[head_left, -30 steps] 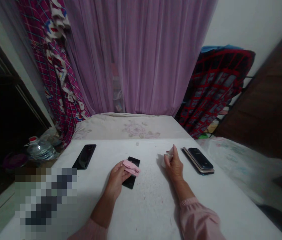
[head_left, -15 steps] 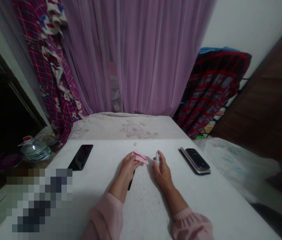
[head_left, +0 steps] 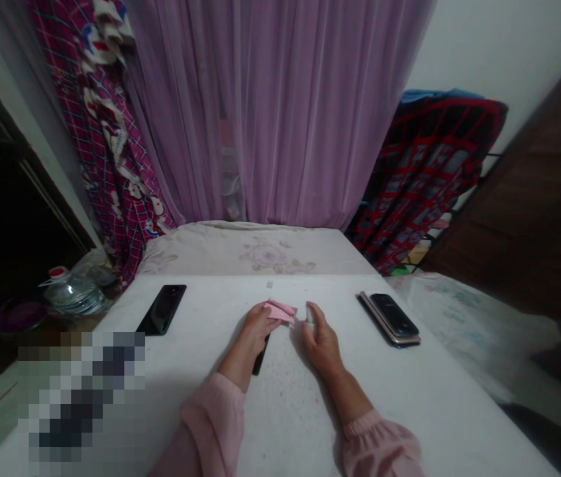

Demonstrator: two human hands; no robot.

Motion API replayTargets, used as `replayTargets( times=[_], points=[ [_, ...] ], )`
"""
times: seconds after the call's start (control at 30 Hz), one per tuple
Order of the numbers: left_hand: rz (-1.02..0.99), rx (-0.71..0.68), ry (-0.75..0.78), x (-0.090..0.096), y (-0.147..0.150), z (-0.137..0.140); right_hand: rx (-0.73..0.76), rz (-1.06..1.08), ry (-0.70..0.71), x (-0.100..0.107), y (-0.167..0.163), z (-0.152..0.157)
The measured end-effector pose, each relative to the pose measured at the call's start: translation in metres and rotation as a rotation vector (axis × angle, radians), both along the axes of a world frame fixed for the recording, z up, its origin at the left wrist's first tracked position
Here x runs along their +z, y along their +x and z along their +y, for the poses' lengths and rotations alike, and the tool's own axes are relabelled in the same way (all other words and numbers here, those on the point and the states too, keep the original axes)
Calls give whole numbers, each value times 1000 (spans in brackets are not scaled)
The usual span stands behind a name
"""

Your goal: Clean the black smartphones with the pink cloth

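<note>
Folded pink cloth (head_left: 279, 311), frame centre, pinched in left grip (head_left: 255, 327); right grip (head_left: 323, 343) round small whitish bottle (head_left: 310, 318); apparently dampening; next press needs steady aim.

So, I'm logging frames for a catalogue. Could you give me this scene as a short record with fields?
Left grip: closed on a folded pink cloth
Right grip: around a small whitish item, mostly hidden by the fingers
Centre: dark phone, partly hidden by the left hand
Left side: black phone, lying flat
Right side: stack of phones, black one on top
Surface: white tabletop
Behind: purple curtain
</note>
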State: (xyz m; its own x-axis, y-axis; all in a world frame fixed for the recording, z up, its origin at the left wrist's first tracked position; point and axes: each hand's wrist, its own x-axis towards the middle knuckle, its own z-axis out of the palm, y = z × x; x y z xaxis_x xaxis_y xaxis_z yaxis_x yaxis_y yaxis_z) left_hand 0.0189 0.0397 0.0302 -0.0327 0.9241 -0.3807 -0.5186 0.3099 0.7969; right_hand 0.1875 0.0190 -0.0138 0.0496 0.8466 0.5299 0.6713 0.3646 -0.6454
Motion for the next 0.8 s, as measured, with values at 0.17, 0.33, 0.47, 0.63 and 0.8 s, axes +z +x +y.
replayTargets(
  times=[0.17, 0.33, 0.47, 0.63, 0.8],
  points=[
    [-26, -37, 1, 0, 4, 0, -12, 11, -24, 5, -2, -2],
    [-38, -52, -17, 2, 7, 1, -32, 21, -54, 3, -3, 0],
    [-41, -59, -36, 2, 8, 0, -41, 25, -104, 0, -5, 0],
    [-31, -34, -61, -8, 3, -2, -54, 20, -39, 8, 5, 6],
    [-23, -38, -71, -12, -3, -4, -38, -9, 10, 20, 16, 12]
  ],
)
